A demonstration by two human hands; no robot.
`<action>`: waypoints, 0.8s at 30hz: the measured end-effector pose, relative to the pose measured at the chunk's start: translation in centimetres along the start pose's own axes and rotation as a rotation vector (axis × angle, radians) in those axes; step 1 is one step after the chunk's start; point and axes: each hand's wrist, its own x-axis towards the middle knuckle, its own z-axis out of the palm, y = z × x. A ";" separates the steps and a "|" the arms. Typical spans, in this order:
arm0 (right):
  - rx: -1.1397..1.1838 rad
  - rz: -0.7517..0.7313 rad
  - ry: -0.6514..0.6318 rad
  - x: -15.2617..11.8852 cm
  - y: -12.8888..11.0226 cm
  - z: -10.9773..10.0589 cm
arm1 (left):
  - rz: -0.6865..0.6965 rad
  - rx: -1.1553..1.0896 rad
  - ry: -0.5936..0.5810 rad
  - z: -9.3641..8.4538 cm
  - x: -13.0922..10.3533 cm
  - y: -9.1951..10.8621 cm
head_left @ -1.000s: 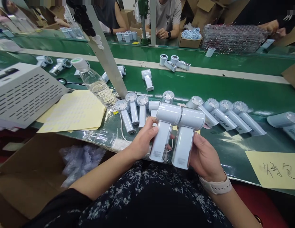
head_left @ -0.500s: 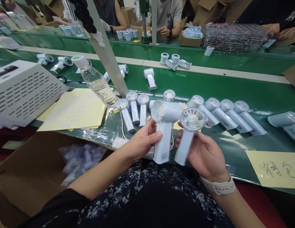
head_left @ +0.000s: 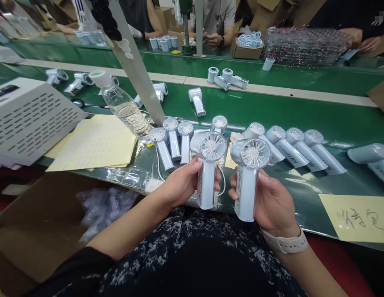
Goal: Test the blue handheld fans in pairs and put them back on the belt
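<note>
My left hand [head_left: 186, 181] is closed round the handle of a pale blue handheld fan [head_left: 206, 185], its clear round grille turned toward me. In my right hand [head_left: 274, 202] is a second handheld fan [head_left: 246, 194], also gripped by the handle with the grille facing me and dark lettering along its side. Both fans are upright, side by side and apart, above the bench's near edge. Just beyond my left hand, several like fans [head_left: 185, 142] lie on the bench. To the right of my right hand is a slanted row of fans [head_left: 292, 152] marked "Speed FAN".
A slanted grey post [head_left: 139, 66] rises behind a leaning water bottle [head_left: 126, 109]. At left are a vented white box [head_left: 37, 119] and yellow sheets [head_left: 96, 142]. A yellow card [head_left: 357, 216] lies at right. Fan bodies [head_left: 197, 102] rest on the green belt; people sit opposite.
Both fans have turned in my hands. The left one's grille now faces me rather than left, and the right one shows its lettered side.
</note>
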 end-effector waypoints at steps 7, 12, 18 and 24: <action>-0.048 -0.100 0.080 0.1 0.3 -0.8 | 0.047 0.145 -0.026 0.0 -0.3 0.3; -0.064 -0.095 0.120 0.3 0.6 -0.3 | 0.022 0.216 -0.013 0.1 -0.3 0.3; -0.022 -0.019 0.162 0.6 1.0 -0.2 | -0.012 0.197 0.036 0.5 -0.3 0.2; -0.075 0.014 0.157 0.6 1.1 -0.4 | -0.002 0.202 -0.009 0.1 -0.1 0.2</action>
